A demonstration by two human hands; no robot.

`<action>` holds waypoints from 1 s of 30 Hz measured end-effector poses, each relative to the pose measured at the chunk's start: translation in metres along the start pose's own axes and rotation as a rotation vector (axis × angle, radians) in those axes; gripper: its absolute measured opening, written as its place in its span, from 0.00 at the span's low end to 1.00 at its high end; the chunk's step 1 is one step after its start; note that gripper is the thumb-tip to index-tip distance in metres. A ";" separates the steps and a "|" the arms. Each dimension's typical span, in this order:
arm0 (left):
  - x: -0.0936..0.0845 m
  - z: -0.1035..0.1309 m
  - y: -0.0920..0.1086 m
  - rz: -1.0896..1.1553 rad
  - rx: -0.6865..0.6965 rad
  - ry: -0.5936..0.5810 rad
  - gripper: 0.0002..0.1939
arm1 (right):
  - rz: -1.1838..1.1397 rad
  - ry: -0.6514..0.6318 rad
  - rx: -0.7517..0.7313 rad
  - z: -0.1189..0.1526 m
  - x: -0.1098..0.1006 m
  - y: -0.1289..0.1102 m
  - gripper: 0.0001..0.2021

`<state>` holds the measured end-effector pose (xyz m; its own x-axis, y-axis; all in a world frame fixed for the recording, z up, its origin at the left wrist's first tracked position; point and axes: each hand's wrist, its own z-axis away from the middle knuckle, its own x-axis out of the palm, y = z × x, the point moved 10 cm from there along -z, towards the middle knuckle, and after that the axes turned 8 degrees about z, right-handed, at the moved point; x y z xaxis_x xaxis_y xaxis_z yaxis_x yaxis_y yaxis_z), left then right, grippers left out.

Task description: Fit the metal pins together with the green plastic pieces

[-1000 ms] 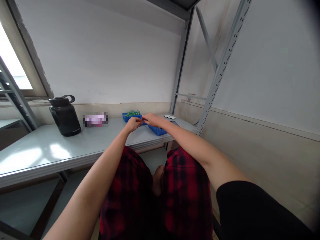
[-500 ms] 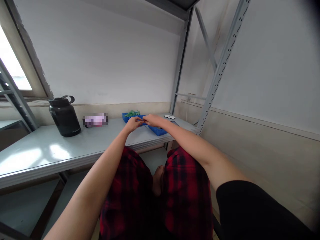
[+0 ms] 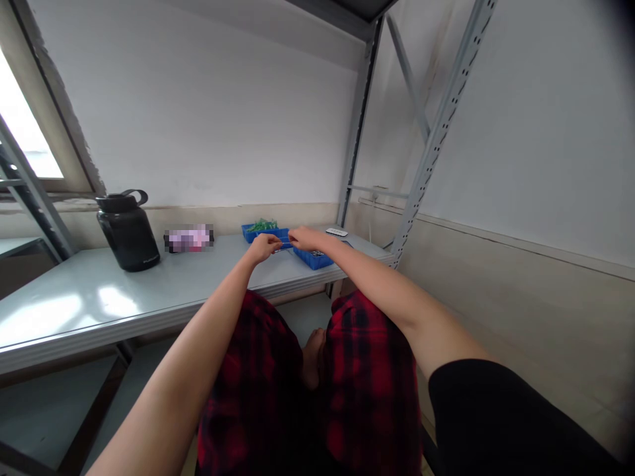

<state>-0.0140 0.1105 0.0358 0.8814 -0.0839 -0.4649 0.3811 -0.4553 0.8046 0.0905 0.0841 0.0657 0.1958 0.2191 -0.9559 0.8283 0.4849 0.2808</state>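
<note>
Our left grip point(image 3: 264, 248) looks narrow, fingertips drawn together, and our right grip point(image 3: 305, 238) bends down just beside it with a small gap between; we cannot tell what either holds. On the desk point(image 3: 198, 270) before us, the back tray point(image 3: 251, 237), blue, bears green pieces point(image 3: 262, 225), the front tray point(image 3: 313, 262), also blue, lies near our right grip, and the bottle point(image 3: 129, 235) stands upright well to the left

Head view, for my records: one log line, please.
left hand: contents unclear; right hand: by near blue tray; green pieces: in far blue tray
</note>
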 end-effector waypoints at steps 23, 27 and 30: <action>0.001 0.001 0.001 0.002 -0.005 0.001 0.07 | -0.089 -0.103 0.035 0.010 0.001 0.004 0.10; 0.001 0.000 0.000 -0.003 -0.006 -0.002 0.07 | -0.085 -0.104 0.026 0.009 0.002 0.006 0.09; 0.000 0.000 -0.001 0.007 -0.001 0.002 0.08 | -0.076 -0.109 0.023 0.007 0.005 0.008 0.08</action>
<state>-0.0141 0.1113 0.0351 0.8846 -0.0854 -0.4584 0.3751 -0.4539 0.8083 0.1020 0.0827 0.0628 0.1870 0.0884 -0.9784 0.8544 0.4769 0.2063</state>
